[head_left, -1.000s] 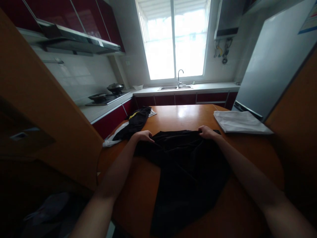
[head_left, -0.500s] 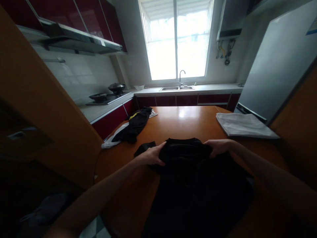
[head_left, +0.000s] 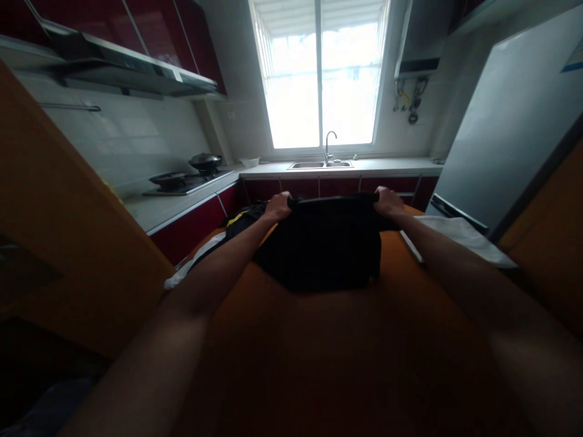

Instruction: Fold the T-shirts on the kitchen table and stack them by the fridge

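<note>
A black garment (head_left: 325, 246), folded into a compact rectangle, is held up above the far part of the orange table (head_left: 346, 358). My left hand (head_left: 277, 206) grips its top left corner with the fingers curled over the edge. At the top right corner my right hand (head_left: 387, 202) is closed on the fabric the same way. Both arms stretch forward over the table. The garment's lower edge hangs near the tabletop.
Another dark garment with yellow trim (head_left: 239, 221) and something white (head_left: 191, 267) lie at the table's left edge. Folded white cloth (head_left: 460, 240) lies at the right, by a grey fridge (head_left: 505, 133). Behind are a counter with sink (head_left: 321, 164), a stove with pans (head_left: 182, 179) and a window.
The garment lay spread on the table and hung over its near edge. Both hands folded it over and have lifted it forward and up, away from me, as a smaller bundle.
</note>
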A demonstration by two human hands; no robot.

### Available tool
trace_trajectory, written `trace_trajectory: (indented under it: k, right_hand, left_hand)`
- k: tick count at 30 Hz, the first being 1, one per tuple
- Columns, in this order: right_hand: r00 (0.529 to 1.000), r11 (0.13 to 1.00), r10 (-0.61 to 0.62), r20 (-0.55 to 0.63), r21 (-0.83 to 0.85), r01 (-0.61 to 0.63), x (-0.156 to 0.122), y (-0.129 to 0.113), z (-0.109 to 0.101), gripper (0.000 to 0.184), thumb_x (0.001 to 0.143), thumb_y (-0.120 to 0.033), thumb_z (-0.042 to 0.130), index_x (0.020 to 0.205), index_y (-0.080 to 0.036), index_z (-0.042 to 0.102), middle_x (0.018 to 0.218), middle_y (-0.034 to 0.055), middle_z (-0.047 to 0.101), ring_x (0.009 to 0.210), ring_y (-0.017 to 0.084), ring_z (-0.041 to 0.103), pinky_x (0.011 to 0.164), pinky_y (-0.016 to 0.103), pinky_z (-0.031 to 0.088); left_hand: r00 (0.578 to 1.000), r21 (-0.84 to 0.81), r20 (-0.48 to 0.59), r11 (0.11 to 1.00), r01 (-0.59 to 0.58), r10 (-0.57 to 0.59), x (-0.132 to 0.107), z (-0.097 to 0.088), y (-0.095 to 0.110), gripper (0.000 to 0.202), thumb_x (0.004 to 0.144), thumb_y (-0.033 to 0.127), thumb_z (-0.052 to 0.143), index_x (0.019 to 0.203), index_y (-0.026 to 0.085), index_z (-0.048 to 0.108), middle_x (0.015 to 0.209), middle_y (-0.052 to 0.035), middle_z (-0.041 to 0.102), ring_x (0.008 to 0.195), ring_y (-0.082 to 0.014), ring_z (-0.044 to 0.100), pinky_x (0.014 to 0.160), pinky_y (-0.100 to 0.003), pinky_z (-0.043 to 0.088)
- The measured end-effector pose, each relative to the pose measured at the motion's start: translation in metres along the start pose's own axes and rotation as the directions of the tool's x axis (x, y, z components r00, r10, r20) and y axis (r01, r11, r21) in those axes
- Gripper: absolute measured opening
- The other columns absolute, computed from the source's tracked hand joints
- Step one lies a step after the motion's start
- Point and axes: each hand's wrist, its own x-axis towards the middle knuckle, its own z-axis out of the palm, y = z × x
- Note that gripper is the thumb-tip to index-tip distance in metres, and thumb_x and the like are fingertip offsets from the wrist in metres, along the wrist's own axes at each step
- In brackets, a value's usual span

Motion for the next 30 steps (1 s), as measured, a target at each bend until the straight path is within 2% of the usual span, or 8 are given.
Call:
trace_trajectory:
  k: [3,6,8,10,14,18,23,30]
  right_hand:
    - [0.883,0.999,0.006,-0.468,0.035,0.012,0.038,-0.013,-0.034,0.037,0.093,-0.022,0.046,0.127,-0.011,0.056,0.11,0.0205,0.067,0.105,0.034,0.064,0.089,0.047,0.047]
    - [0.802,0.983,-0.175,-0.57,-0.053,0.176,0.052,-0.014,-0.061,0.039,0.094,-0.024,0.043,0.127,-0.005,0.051,0.112,0.0207,0.063,0.11,0.034,0.059,0.094,0.052,0.041]
    - [0.811,0.954,-0.298,-0.503,-0.129,0.27,0.048,-0.007,-0.064,0.042,0.089,-0.028,0.051,0.125,-0.007,0.053,0.114,0.02,0.063,0.111,0.036,0.057,0.095,0.053,0.038]
    - [0.862,0.929,-0.369,-0.349,-0.167,0.33,0.034,0.003,-0.053,0.041,0.084,-0.029,0.059,0.121,-0.013,0.058,0.114,0.0169,0.065,0.109,0.036,0.057,0.095,0.052,0.038]
    - [0.91,0.894,-0.415,-0.014,-0.194,0.405,-0.012,0.024,0.0,0.024,0.084,-0.02,0.055,0.103,-0.019,0.069,0.108,0.011,0.07,0.108,0.033,0.06,0.095,0.046,0.037]
    - [0.876,0.864,-0.431,0.218,-0.181,0.47,-0.058,0.045,0.059,0.028,0.079,-0.012,0.058,0.102,-0.021,0.073,0.113,0.0118,0.067,0.109,0.03,0.06,0.094,0.04,0.037]
    - [0.883,0.884,-0.42,0.21,-0.125,0.45,-0.096,0.068,0.098,0.034,0.078,-0.016,0.063,0.11,-0.022,0.072,0.117,0.0111,0.065,0.116,0.029,0.056,0.096,0.041,0.037]
    - [0.926,0.926,-0.378,-0.009,0.0,0.378,-0.136,0.074,0.112,0.023,0.09,-0.032,0.06,0.105,-0.024,0.075,0.118,0.01,0.068,0.115,0.029,0.056,0.099,0.045,0.038]
  left_hand:
    - [0.954,0.095,-0.289,0.994,-0.058,0.083,0.042,-0.036,0.009,0.043,0.093,0.028,0.062,0.132,0.011,0.055,0.123,-0.0152,0.06,0.115,-0.0292,0.059,0.097,-0.041,0.044]
    - [0.943,0.142,-0.309,0.986,-0.082,0.123,0.056,-0.064,0.007,0.08,0.081,0.037,0.079,0.148,0.012,0.042,0.136,-0.0177,0.046,0.127,-0.0372,0.048,0.102,-0.052,0.037]
    - [0.958,0.15,-0.264,0.986,-0.074,0.112,0.052,-0.067,-0.001,0.101,0.066,0.036,0.091,0.15,0.014,0.04,0.14,-0.0189,0.042,0.129,-0.0411,0.043,0.103,-0.057,0.034]
    - [0.975,0.156,-0.192,0.984,-0.081,0.111,0.039,-0.056,-0.011,0.091,0.068,0.033,0.09,0.146,0.016,0.047,0.137,-0.0166,0.048,0.127,-0.0384,0.046,0.104,-0.057,0.035]
    - [0.992,0.187,-0.033,0.976,-0.114,0.122,-0.013,-0.001,-0.033,0.027,0.089,0.023,0.063,0.114,0.02,0.07,0.117,-0.0102,0.065,0.116,-0.0318,0.059,0.104,-0.05,0.037]
    - [0.983,0.175,0.101,0.97,-0.167,0.151,-0.074,0.056,-0.051,0.035,0.084,0.024,0.065,0.119,0.024,0.069,0.125,-0.0099,0.065,0.12,-0.0313,0.058,0.105,-0.047,0.036]
    - [0.993,0.173,0.09,0.981,-0.085,0.07,-0.125,0.089,-0.072,0.037,0.084,0.02,0.062,0.121,0.026,0.067,0.122,-0.009,0.066,0.122,-0.029,0.058,0.104,-0.043,0.037]
    - [0.999,0.077,0.03,0.997,-0.023,0.021,-0.146,0.08,-0.084,0.027,0.082,0.015,0.057,0.105,0.025,0.068,0.115,-0.0036,0.068,0.114,-0.024,0.062,0.1,-0.038,0.041]
